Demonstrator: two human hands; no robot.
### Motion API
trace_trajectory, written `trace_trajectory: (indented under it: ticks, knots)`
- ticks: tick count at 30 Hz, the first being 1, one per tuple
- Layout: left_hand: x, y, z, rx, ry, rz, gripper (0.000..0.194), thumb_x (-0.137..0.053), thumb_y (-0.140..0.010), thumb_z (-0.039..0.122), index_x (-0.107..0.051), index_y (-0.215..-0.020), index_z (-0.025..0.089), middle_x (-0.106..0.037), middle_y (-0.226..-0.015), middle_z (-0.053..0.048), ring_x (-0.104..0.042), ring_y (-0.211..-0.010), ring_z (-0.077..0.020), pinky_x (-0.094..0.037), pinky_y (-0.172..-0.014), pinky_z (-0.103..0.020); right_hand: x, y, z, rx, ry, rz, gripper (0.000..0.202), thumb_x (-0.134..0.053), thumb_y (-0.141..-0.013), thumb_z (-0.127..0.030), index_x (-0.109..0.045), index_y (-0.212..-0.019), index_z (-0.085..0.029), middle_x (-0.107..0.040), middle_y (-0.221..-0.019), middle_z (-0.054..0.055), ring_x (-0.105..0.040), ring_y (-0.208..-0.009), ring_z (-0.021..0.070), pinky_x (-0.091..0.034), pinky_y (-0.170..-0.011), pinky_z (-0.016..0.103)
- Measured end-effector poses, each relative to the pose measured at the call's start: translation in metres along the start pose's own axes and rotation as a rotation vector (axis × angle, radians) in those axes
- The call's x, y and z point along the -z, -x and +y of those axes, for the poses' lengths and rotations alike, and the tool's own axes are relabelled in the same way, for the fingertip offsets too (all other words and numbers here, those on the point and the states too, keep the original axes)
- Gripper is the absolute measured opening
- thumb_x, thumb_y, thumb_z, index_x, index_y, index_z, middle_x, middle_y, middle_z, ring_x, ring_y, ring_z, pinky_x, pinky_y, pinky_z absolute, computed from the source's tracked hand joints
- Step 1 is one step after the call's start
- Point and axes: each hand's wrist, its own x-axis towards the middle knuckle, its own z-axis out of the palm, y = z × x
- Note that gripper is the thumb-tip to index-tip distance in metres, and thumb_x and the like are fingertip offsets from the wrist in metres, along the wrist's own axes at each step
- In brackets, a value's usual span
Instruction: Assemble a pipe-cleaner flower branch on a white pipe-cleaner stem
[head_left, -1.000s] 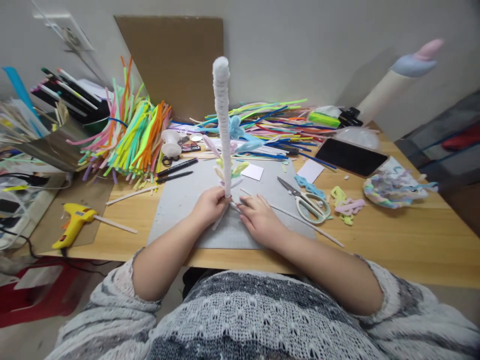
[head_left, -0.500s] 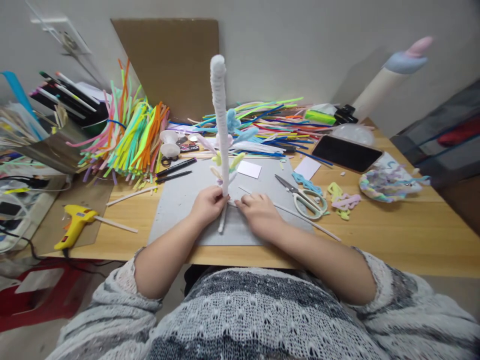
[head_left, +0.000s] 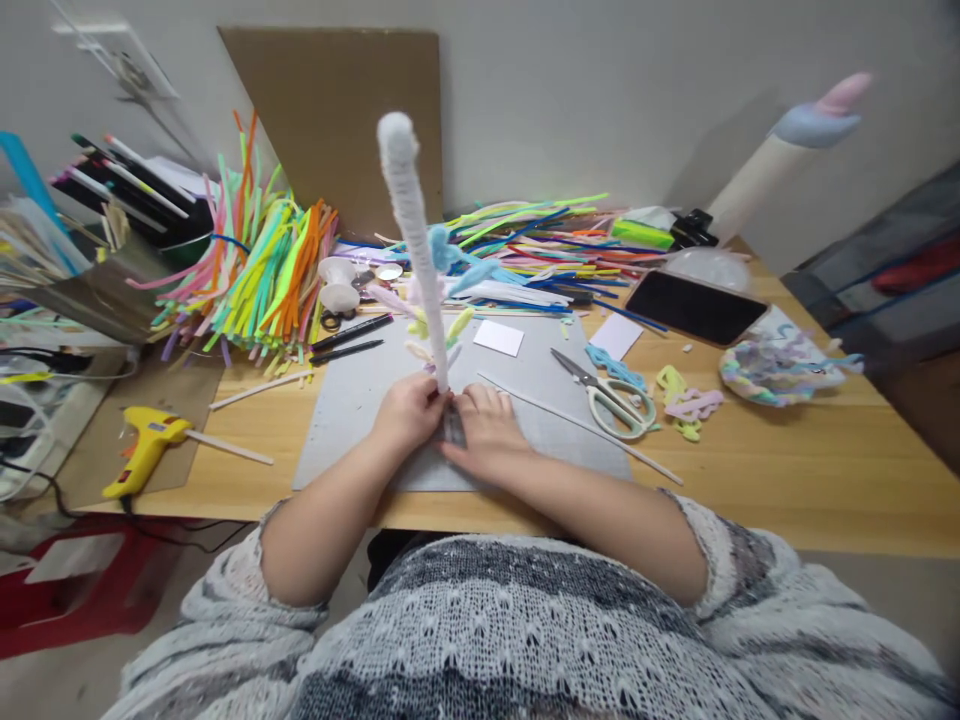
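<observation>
A tall white stem (head_left: 416,225), wrapped in fuzzy pipe cleaner with a rounded top, leans to the left above the grey mat (head_left: 349,420). My left hand (head_left: 409,412) is closed around its lower part, thumb and fingers pinched together. Against the foot of the stem rests my right hand (head_left: 491,425), with fingertips and thumb bent about its lower end; the contact is partly hidden. Behind the stem show pastel loops, including a blue pipe-cleaner piece (head_left: 472,270) and a yellow one (head_left: 460,322).
Scissors (head_left: 619,408) and a thin white stick (head_left: 577,425) lie to the right, near a phone (head_left: 696,306). On the left are a yellow glue gun (head_left: 150,445) and a bundle of coloured pipe cleaners (head_left: 270,275). More pipe cleaners (head_left: 525,245) are spread along the back.
The stem's top has tipped to the left. My right hand has moved left and closer to the stem's foot, while my left hand keeps its hold.
</observation>
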Motion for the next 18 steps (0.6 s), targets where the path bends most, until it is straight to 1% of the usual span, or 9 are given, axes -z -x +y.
trace_trajectory:
  ticks: [2, 5, 7, 9, 12, 14, 16, 18]
  knots:
    - [0.0, -0.001, -0.002, -0.02, 0.022, -0.024, 0.014, -0.05, -0.077, 0.024, -0.062, -0.072, 0.017, -0.062, -0.072, -0.005, -0.056, -0.07, -0.0159, -0.042, -0.064, -0.027, 0.001, 0.0, 0.007, 0.04, -0.042, -0.02, 0.052, -0.057, -0.072, -0.045, -0.048, -0.115, -0.017, -0.047, -0.112, 0.011, -0.039, -0.103, 0.026, -0.032, -0.088, 0.04]
    - [0.001, -0.004, -0.005, 0.004, 0.091, -0.05, 0.013, -0.052, -0.077, 0.022, -0.063, -0.075, 0.016, -0.064, -0.076, -0.006, -0.057, -0.072, -0.0164, -0.043, -0.067, -0.028, 0.005, -0.002, 0.016, 0.096, -0.098, -0.062, 0.055, -0.057, -0.074, -0.039, -0.044, -0.123, -0.017, -0.045, -0.116, 0.011, -0.039, -0.106, 0.0249, -0.032, -0.09, 0.039]
    - [0.001, -0.005, -0.006, 0.011, 0.116, -0.071, 0.012, -0.053, -0.076, 0.022, -0.063, -0.075, 0.016, -0.064, -0.077, -0.006, -0.057, -0.073, -0.0168, -0.043, -0.068, -0.028, 0.006, -0.003, 0.021, 0.127, -0.138, -0.104, 0.055, -0.057, -0.075, -0.036, -0.043, -0.125, -0.017, -0.045, -0.116, 0.011, -0.04, -0.106, 0.0234, -0.033, -0.091, 0.038]
    - [0.002, -0.005, -0.007, 0.006, 0.132, -0.087, 0.012, -0.053, -0.076, 0.023, -0.063, -0.075, 0.016, -0.064, -0.076, -0.006, -0.057, -0.072, -0.0167, -0.043, -0.067, -0.028, 0.007, -0.004, 0.024, 0.146, -0.174, -0.115, 0.055, -0.058, -0.075, -0.035, -0.043, -0.125, -0.017, -0.046, -0.116, 0.01, -0.04, -0.107, 0.0226, -0.033, -0.092, 0.037]
    - [0.003, -0.005, -0.007, -0.008, 0.174, -0.091, 0.014, -0.052, -0.077, 0.024, -0.064, -0.077, 0.016, -0.064, -0.077, -0.005, -0.057, -0.073, -0.0162, -0.043, -0.067, -0.027, 0.007, -0.004, 0.026, 0.145, -0.228, -0.072, 0.054, -0.059, -0.074, -0.04, -0.046, -0.121, -0.016, -0.048, -0.116, 0.01, -0.041, -0.109, 0.0223, -0.033, -0.093, 0.038]
    - [0.004, -0.004, -0.006, -0.011, 0.188, -0.086, 0.015, -0.051, -0.078, 0.024, -0.064, -0.079, 0.016, -0.064, -0.078, -0.005, -0.058, -0.073, -0.0163, -0.042, -0.067, -0.027, 0.007, -0.004, 0.026, 0.132, -0.272, -0.027, 0.046, -0.056, -0.077, -0.04, -0.049, -0.115, -0.016, -0.051, -0.113, 0.01, -0.044, -0.106, 0.0209, -0.034, -0.092, 0.037]
    - [0.005, -0.004, -0.003, -0.015, 0.186, -0.082, 0.016, -0.051, -0.079, 0.025, -0.064, -0.078, 0.016, -0.064, -0.076, -0.005, -0.057, -0.073, -0.0164, -0.042, -0.066, -0.027, 0.007, -0.006, 0.025, 0.107, -0.331, 0.014, 0.034, -0.051, -0.081, -0.032, -0.052, -0.111, -0.015, -0.055, -0.107, 0.01, -0.048, -0.101, 0.0186, -0.036, -0.09, 0.035]
    - [0.007, -0.004, 0.001, -0.031, 0.189, -0.084, 0.017, -0.05, -0.079, 0.025, -0.063, -0.077, 0.015, -0.063, -0.076, -0.005, -0.057, -0.073, -0.0164, -0.042, -0.066, -0.027, 0.009, -0.008, 0.025, 0.071, -0.433, 0.019, 0.026, -0.046, -0.083, -0.025, -0.054, -0.106, -0.015, -0.059, -0.101, 0.008, -0.051, -0.094, 0.0163, -0.038, -0.087, 0.032]
